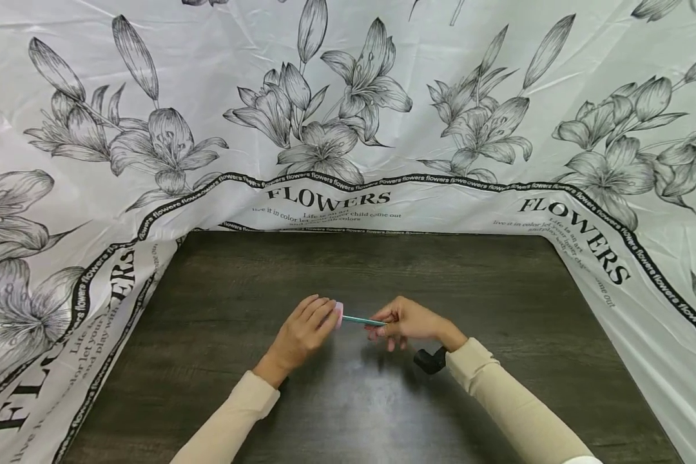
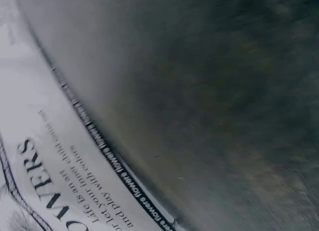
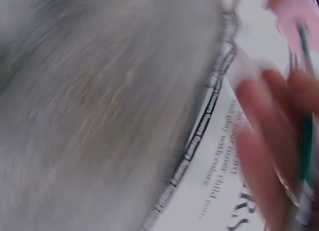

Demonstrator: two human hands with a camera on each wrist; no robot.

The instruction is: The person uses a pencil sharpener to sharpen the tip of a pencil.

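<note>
Above the middle of the table, my left hand (image 1: 301,330) grips a small pink pencil sharpener (image 1: 339,314), mostly covered by the fingers in the head view. A teal pencil (image 1: 359,319) runs sideways from the sharpener's face to my right hand (image 1: 413,319), which pinches it between thumb and fingers. In the right wrist view the pencil (image 3: 306,146) points up at the round pink sharpener (image 3: 294,19), and the fingers (image 3: 259,151) around it are blurred. Neither hand nor sharpener shows in the left wrist view.
Both hands are over a dark wood-grain table (image 1: 348,270). White cloth with printed flowers (image 1: 325,203) hangs along its back and sides. A black piece (image 1: 430,361) sits by the right wrist, below the cream sleeve (image 1: 470,364).
</note>
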